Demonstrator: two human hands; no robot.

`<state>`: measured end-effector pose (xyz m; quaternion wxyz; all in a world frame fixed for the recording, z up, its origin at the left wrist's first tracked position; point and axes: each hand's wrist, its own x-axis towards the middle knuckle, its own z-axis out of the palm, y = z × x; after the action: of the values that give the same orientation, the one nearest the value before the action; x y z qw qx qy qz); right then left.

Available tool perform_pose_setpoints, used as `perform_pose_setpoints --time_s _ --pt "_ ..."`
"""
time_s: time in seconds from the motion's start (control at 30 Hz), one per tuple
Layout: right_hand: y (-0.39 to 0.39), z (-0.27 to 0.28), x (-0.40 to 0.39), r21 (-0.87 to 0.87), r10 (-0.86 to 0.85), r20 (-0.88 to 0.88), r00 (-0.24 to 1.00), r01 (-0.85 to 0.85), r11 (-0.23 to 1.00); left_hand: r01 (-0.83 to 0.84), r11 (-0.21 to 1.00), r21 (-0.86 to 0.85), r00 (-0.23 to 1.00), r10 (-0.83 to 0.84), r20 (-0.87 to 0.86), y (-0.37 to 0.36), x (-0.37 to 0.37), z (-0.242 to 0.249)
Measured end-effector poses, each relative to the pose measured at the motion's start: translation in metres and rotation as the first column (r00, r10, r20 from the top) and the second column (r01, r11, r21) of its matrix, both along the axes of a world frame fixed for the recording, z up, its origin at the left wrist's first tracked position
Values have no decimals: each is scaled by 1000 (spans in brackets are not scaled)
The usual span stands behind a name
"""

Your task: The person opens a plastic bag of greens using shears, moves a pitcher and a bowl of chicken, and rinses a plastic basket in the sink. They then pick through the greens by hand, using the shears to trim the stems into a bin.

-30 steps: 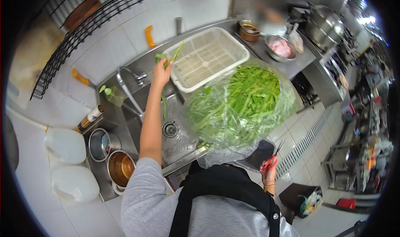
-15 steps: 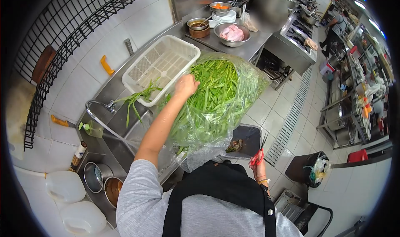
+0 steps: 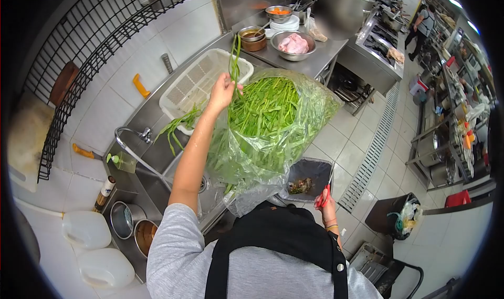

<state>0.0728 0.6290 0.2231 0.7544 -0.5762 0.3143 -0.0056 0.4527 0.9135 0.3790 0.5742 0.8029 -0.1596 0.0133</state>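
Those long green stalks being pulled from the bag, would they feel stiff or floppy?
Probably fairly firm: the stalks stand upright above the left hand. Likely bendy lower down, since the greens droop over the basket rim. Probably light.

The person wears a grey short-sleeved shirt under a black apron with broad straps joined by a metal rivet, and thin bracelets at the right wrist

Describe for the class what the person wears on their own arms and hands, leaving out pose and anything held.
Both hands are bare, with no gloves. The left hand and forearm are uncovered; a light grey short sleeve ends above the elbow. The right hand has thin bangles at the wrist. Black apron straps run over the grey shirt.
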Motion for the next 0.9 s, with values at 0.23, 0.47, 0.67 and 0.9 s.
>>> perform_pose_setpoints --time_s 0.23,0.47,0.67,0.9 --pt "4 9 20 -25 89 34 995 -89 996 112 926 -361 993 -93 70 -3 -17 107" --pt "3 19 30 -50 135 85 987 -131 990 377 921 -98 923 -365 119 -46 -46 165" --pt "-2 8 22 -55 102 115 988 -96 994 360 504 785 774 -631 51 -97 -47 37" --pt "-8 16 -5 -13 -123 221 967 129 992 494 504 709 634 -766 103 -172 -116 -12"
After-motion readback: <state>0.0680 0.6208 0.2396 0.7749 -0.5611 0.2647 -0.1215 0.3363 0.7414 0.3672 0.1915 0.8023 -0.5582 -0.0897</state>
